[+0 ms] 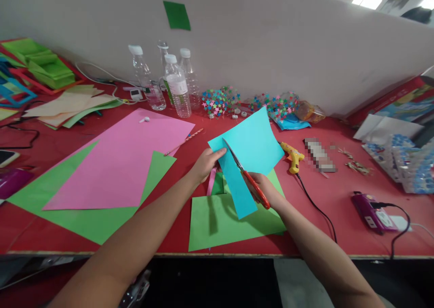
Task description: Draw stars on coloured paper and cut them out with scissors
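My left hand (206, 164) pinches the left edge of a sheet of blue paper (255, 138), its thumb on top. Red-handled scissors (255, 187) are in my right hand (262, 188), the fingers partly hidden behind the paper and handles. Their blades lie across the sheet, pointing up and left toward my left thumb. A long cut runs up the sheet, so a blue strip (241, 201) hangs down toward me. Below the hands lies green paper (206, 226) on the red table, with a narrow pink strip (211, 182) near my left fingers.
Large pink paper (111, 163) over green sheets covers the left side, with a pencil (185, 141) beside it. Plastic bottles (178, 91) and bags of coloured stars (220, 102) stand along the wall. Rightward are a yellow glue gun (293, 158) with its cord and a purple power strip (374, 214).
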Demonstrator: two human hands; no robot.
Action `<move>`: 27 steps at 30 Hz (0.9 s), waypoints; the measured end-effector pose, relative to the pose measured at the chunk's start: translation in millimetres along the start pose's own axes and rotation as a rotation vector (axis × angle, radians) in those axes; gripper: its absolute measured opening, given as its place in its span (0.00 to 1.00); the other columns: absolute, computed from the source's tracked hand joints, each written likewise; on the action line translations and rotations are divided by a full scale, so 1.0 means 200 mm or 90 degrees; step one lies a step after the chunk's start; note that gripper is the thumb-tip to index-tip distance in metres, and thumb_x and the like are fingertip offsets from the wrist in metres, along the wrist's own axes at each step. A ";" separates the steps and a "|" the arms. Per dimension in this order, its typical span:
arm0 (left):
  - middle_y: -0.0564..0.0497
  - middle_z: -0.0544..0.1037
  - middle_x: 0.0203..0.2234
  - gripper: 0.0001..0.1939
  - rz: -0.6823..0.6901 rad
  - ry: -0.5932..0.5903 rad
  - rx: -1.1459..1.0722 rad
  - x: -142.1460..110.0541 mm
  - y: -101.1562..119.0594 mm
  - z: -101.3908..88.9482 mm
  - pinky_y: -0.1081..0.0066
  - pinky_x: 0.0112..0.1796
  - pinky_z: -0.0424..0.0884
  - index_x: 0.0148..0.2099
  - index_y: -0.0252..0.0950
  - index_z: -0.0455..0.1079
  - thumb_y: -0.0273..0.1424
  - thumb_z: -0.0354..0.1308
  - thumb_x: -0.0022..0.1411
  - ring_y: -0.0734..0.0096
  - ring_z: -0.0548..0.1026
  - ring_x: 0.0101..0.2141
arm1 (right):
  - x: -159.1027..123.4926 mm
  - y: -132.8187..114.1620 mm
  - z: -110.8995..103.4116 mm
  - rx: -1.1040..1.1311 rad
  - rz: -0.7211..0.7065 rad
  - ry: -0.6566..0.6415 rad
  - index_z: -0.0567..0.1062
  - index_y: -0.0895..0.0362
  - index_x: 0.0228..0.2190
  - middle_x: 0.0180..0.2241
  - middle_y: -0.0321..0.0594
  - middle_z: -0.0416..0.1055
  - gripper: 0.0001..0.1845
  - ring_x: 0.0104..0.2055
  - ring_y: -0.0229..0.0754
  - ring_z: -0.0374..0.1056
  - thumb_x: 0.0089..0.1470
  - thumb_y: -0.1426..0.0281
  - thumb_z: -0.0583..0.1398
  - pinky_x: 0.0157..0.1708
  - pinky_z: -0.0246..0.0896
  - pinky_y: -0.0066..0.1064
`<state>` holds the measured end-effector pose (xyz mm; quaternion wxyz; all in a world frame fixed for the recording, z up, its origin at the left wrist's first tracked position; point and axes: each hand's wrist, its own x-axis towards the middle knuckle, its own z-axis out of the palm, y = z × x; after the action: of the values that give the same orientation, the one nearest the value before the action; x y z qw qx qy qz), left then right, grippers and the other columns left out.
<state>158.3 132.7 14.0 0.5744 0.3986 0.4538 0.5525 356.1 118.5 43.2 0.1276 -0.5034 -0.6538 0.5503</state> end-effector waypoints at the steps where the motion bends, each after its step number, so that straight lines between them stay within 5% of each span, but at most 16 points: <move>1: 0.57 0.67 0.17 0.22 -0.002 0.000 -0.002 0.00 0.00 0.00 0.74 0.18 0.62 0.30 0.35 0.66 0.49 0.65 0.49 0.76 0.65 0.17 | 0.00 0.00 0.00 -0.001 0.004 0.000 0.59 0.53 0.21 0.11 0.27 0.57 0.21 0.13 0.34 0.55 0.55 0.51 0.54 0.15 0.48 0.26; 10: 0.57 0.67 0.16 0.21 -0.034 -0.019 -0.003 -0.02 -0.01 0.02 0.74 0.17 0.61 0.28 0.35 0.65 0.47 0.66 0.50 0.76 0.65 0.17 | 0.01 0.00 0.00 0.033 0.008 -0.010 0.60 0.53 0.21 0.11 0.27 0.58 0.19 0.12 0.32 0.54 0.57 0.57 0.53 0.14 0.47 0.24; 16: 0.57 0.70 0.21 0.14 -0.092 -0.013 0.018 -0.02 -0.04 0.02 0.77 0.21 0.65 0.32 0.32 0.68 0.37 0.60 0.63 0.79 0.67 0.20 | 0.03 0.02 0.00 0.050 0.025 0.007 0.61 0.53 0.20 0.11 0.29 0.58 0.23 0.11 0.33 0.55 0.57 0.50 0.53 0.11 0.48 0.25; 22: 0.46 0.74 0.44 0.16 -0.086 0.152 -0.009 0.10 -0.02 -0.12 0.63 0.39 0.76 0.52 0.33 0.68 0.37 0.57 0.67 0.67 0.75 0.39 | 0.10 0.06 -0.08 0.090 0.007 0.157 0.65 0.53 0.23 0.13 0.30 0.60 0.27 0.12 0.34 0.56 0.55 0.43 0.50 0.12 0.53 0.25; 27: 0.44 0.72 0.49 0.18 -0.071 0.218 -0.019 0.20 -0.01 -0.16 0.58 0.44 0.75 0.55 0.34 0.66 0.38 0.57 0.67 0.63 0.74 0.45 | 0.17 0.10 -0.20 -0.015 0.005 0.262 0.64 0.53 0.26 0.14 0.32 0.63 0.26 0.14 0.36 0.59 0.59 0.47 0.44 0.17 0.57 0.27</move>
<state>126.9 170.9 0.3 0.5246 0.2642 0.5578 0.5864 380.0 167.7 27.3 0.2507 -0.6094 -0.6180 0.4287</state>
